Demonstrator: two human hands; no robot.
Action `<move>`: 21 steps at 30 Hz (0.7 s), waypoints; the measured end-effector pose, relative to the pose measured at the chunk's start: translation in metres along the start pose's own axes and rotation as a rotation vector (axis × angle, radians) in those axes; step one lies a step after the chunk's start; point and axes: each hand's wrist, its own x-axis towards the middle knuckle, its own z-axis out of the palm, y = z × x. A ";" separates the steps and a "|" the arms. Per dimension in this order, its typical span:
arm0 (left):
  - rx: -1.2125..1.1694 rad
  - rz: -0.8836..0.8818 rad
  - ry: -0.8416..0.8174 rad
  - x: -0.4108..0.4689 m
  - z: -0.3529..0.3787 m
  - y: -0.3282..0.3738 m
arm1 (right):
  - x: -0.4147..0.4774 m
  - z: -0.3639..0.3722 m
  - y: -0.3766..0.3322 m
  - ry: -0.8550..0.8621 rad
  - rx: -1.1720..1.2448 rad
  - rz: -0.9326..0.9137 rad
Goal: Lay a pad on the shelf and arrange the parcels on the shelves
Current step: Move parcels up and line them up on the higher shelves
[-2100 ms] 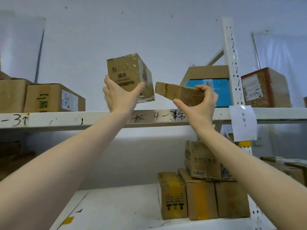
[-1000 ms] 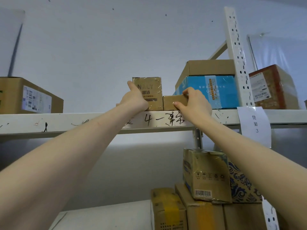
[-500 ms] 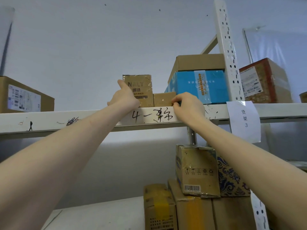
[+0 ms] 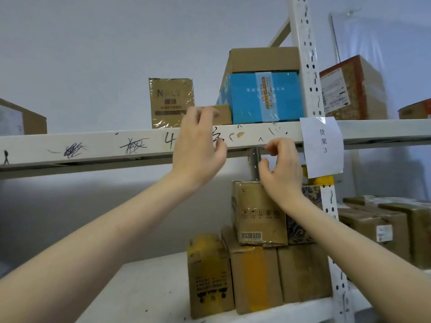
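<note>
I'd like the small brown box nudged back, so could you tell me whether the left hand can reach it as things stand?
Probably yes. The left hand is empty, open and right in front of the small brown box at the shelf edge, with nothing between them.

Upper shelf [image 4: 93,148] in the left bay: five parcels. Lower shelf [image 4: 149,287]: five parcels. Two hands. One paper label [image 4: 323,145].

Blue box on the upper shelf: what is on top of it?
A plain brown carton lies on the blue box. The white upright post covers its right end, and its top face is out of sight.
</note>
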 end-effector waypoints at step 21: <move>-0.521 -0.935 -0.628 -0.085 0.066 0.010 | -0.076 0.016 -0.030 -0.390 -0.466 0.515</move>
